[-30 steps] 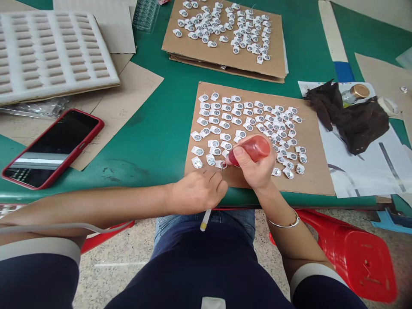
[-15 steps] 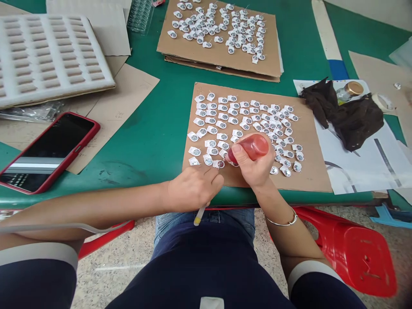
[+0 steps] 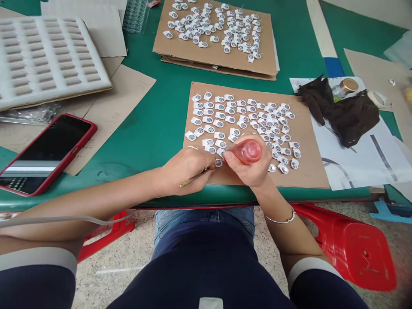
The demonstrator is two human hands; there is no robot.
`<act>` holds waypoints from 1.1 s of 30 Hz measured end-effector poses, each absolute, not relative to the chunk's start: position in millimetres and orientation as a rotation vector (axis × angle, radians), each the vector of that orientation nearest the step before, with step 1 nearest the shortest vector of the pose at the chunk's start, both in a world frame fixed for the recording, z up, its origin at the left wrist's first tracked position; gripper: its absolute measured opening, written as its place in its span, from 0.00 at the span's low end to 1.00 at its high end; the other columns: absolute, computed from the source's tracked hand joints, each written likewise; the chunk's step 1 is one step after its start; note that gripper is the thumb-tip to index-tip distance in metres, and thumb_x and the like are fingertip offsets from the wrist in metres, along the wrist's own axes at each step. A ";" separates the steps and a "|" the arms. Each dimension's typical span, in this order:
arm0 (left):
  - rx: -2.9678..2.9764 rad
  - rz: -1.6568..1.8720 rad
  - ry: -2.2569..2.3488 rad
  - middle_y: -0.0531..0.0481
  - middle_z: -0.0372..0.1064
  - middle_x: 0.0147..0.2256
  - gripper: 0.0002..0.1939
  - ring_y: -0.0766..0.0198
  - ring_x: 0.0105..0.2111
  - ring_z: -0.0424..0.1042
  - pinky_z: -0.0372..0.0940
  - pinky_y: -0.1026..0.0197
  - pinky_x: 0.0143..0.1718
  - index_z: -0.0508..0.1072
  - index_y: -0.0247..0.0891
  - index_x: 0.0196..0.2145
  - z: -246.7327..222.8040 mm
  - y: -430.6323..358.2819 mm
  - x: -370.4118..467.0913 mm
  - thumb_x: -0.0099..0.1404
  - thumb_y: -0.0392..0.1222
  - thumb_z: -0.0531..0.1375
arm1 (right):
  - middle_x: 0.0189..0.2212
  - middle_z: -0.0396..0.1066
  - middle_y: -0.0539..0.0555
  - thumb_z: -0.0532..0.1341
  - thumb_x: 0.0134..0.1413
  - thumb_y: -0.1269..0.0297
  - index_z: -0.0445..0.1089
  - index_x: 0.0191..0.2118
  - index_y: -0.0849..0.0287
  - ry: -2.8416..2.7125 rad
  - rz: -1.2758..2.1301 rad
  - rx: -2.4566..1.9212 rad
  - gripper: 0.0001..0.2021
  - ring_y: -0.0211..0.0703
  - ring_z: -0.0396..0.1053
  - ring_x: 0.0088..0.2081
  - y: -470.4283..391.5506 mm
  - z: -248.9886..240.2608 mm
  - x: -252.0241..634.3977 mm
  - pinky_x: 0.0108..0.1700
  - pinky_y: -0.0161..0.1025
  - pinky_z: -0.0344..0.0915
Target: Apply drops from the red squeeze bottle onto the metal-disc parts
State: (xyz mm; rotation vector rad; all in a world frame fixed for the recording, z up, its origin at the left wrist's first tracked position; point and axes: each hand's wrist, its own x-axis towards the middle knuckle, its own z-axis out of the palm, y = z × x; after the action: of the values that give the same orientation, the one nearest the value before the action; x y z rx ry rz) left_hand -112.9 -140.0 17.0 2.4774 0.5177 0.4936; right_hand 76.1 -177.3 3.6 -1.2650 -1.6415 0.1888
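Note:
My left hand point(image 3: 185, 169) is closed over the near left part of the cardboard sheet point(image 3: 309, 171). It grips slim tweezers point(image 3: 194, 177), whose yellowish back end sticks out below the fingers; their tips are hidden. Wrapped round a translucent red squeeze bottle point(image 3: 247, 151) is my right hand point(image 3: 257, 171), with the bottle tilted and its nozzle end toward my left fingers. Between the hands lies a small round silver part with a white tab point(image 3: 218, 162). Many more such parts stand in rows on the sheet, some covered by my hands.
A second stack of cardboard point(image 3: 183, 51) bears more parts farther back. On the left are a white foam tray point(image 3: 106, 83) and a red-cased phone point(image 3: 48, 150). To the right lie a dark cloth point(image 3: 352, 124), a gold-lidded jar point(image 3: 349, 85) and white paper point(image 3: 350, 171).
My left hand has moved slightly left and up and turned, so the tweezers now point leftward instead of down. The squeeze bottle has tipped, showing more of its base.

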 end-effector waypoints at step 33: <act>2.350 0.470 0.553 0.54 0.66 0.24 0.06 0.71 0.24 0.64 0.55 0.67 0.25 0.69 0.35 0.29 13.7 -135.3 -115.6 0.56 0.28 0.55 | 0.28 0.72 0.52 0.67 0.40 0.64 0.68 0.34 0.59 -1.386 0.075 -1.341 0.12 0.42 0.71 0.31 -205.9 -16.1 78.1 0.35 0.43 0.69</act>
State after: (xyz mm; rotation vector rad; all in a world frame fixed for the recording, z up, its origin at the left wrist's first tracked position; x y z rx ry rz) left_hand -115.6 -135.3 13.7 2.3500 0.5530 0.4701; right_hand 78.1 -205.9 -16.1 -1.3410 -1.3860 0.0748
